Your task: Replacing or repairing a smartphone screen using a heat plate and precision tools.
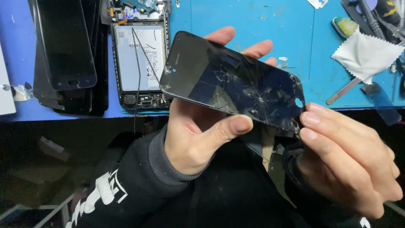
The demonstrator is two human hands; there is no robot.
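We have the cracked black glass phone screen panel [232, 82] lifted off the blue desk [253, 25], our left hand [198, 135] in a closed grip around its near edge, our right hand [350, 156] pinching its corner, the shattered glass not yet peeled away.

We are seeing a blue mat [253, 25] bearing an opened phone [139, 59], dark screens [67, 50] lying left of it, a white cloth [367, 55] far right.
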